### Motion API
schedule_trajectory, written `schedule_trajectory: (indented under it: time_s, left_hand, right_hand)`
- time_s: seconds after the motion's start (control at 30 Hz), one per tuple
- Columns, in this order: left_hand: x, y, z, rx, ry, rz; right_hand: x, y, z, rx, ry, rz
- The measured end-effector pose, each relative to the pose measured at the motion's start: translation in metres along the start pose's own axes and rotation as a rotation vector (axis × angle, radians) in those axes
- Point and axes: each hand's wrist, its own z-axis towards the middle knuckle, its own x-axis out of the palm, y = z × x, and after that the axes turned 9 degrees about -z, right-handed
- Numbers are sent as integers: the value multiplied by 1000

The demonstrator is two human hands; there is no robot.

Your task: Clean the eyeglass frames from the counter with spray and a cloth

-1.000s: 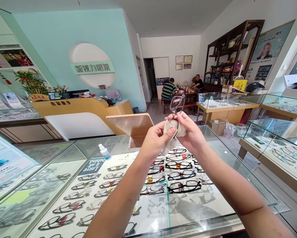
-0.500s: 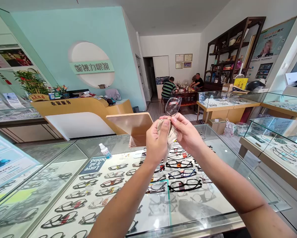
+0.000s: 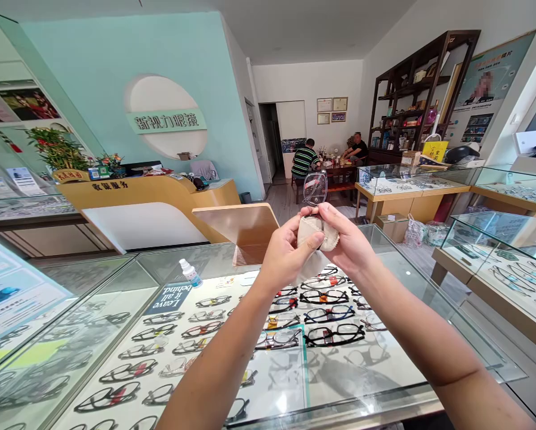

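A pair of glasses (image 3: 315, 189) is held up above the counter, one clear lens showing over my fingers. A beige cleaning cloth (image 3: 311, 228) wraps the lower part of the frame and hides the other lens. My left hand (image 3: 290, 245) is closed on the cloth, its thumb pressed across the front. My right hand (image 3: 346, 236) grips the glasses from the right, thumb and fingers pinched near the frame's middle. Part of the cloth hangs below both hands.
Below my hands stands a glass display case (image 3: 277, 373) with rows of glasses inside. A small spray bottle (image 3: 190, 273) stands on its top at left, near a wooden board (image 3: 236, 224). Two people sit at a table in the back. More glass cases line the right.
The glasses have turned more upright. My left hand has shifted right, its thumb now lying across the cloth, which is spread wider over the lower lens.
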Motion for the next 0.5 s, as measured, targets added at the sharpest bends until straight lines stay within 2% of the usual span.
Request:
schedule_trajectory:
  time_s: [0.2, 0.3, 0.4, 0.5]
  left_hand:
    - [3, 5, 1, 83, -185, 41]
    - [0, 1, 3, 87, -145, 63]
    - [-6, -1, 5, 24, -82, 95]
    - [-13, 1, 7, 7, -137, 89]
  right_hand:
    - [3, -7, -1, 21, 2, -39]
    - [2, -6, -1, -5, -4, -81]
    - [-1, -1, 0, -42, -20, -108]
    - [-4, 4, 1, -72, -41, -131]
